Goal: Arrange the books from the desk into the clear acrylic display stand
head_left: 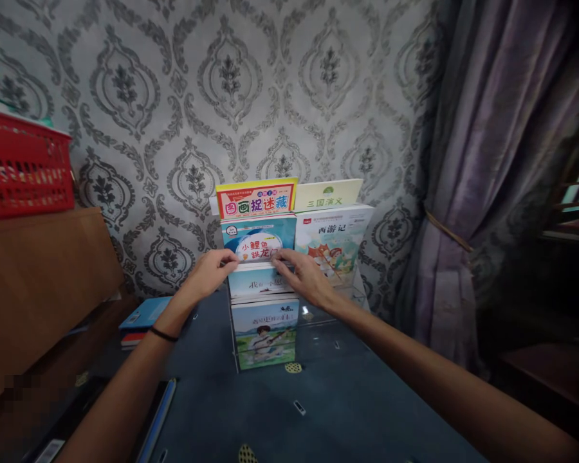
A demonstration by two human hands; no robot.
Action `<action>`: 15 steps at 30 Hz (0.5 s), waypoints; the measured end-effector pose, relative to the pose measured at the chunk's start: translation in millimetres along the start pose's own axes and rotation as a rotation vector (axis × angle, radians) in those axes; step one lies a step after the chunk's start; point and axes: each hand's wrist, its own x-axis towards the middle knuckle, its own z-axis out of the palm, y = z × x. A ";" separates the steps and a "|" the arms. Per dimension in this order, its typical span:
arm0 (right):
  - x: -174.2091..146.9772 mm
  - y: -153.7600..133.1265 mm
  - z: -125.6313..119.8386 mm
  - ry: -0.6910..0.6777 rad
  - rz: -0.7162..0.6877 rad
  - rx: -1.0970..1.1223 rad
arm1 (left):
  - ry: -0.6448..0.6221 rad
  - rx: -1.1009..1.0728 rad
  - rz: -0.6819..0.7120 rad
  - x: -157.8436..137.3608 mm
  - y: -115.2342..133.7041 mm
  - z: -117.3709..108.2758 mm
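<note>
Tiered books stand in a clear rack (313,315) against the wall. My left hand (212,271) is closed, with its thumb and fingertips pinched at the upper left edge of a pale blue book (251,281). At that book's upper right, my right hand (303,275) also pinches along the top edge and covers part of the title. Just behind the fingertips rises a teal book (260,235) with red lettering, and a yellow-bordered book (257,200) stands behind that. In the lowest front tier is a book with a seated figure (265,334) on its cover.
Right of the teal book stand a white illustrated book (335,241) and a cream book (328,194). A dark cloth (328,399) covers the table. At left are a blue book (145,312), a brown board (48,289) and a red basket (24,164). A curtain (477,161) hangs at right.
</note>
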 end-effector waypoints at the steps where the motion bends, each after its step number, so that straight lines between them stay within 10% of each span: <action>1: 1.2 0.7 0.1 -0.007 0.011 0.011 | -0.010 0.006 0.000 1.4 1.0 -1.5; 15: 7.7 2.6 -4.4 -0.068 0.071 0.204 | -0.043 0.402 0.013 7.6 22.6 -7.4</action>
